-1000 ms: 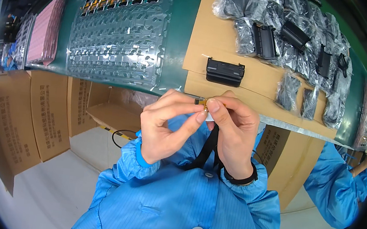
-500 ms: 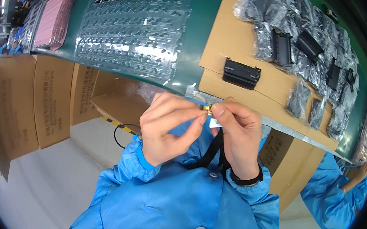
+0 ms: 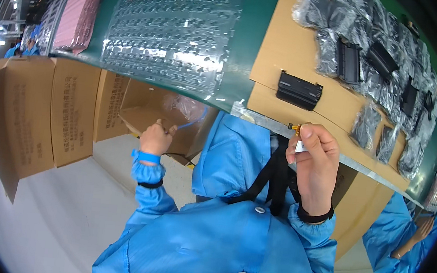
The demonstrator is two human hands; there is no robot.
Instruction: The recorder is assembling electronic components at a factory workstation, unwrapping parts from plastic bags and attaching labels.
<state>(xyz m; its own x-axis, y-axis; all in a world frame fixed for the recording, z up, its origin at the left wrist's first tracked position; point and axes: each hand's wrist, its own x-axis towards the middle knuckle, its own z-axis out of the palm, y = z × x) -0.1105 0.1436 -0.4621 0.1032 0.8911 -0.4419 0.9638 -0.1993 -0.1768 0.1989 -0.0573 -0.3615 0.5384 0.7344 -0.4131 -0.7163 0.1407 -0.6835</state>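
Note:
My right hand (image 3: 317, 165) is raised just in front of the bench edge. Between its thumb and fingers it pinches a small flex cable (image 3: 297, 128), gold-orange with a dark connector end. A white tab (image 3: 299, 146) hangs below the thumb, against the fingers. My left hand (image 3: 156, 138), with a blue band at the wrist, is lowered at the left beside an open cardboard box (image 3: 139, 108). Its thumb and index fingertips stand apart, and I see nothing between them. A thin blue cord (image 3: 194, 121) runs from near that hand across the box opening.
A clear plastic tray (image 3: 167, 40) on the green bench has orange-and-black parts in its far rows. A black plastic housing (image 3: 299, 90) lies on cardboard, near several bagged black parts (image 3: 366, 123). Pink stacked trays (image 3: 79, 15) stand left. Another person's sleeve (image 3: 396, 243) shows at right.
My hands have parted. The left let go of the flex cable and moved left and down to the box; the right keeps the cable and shifted right. The view has shifted slightly.

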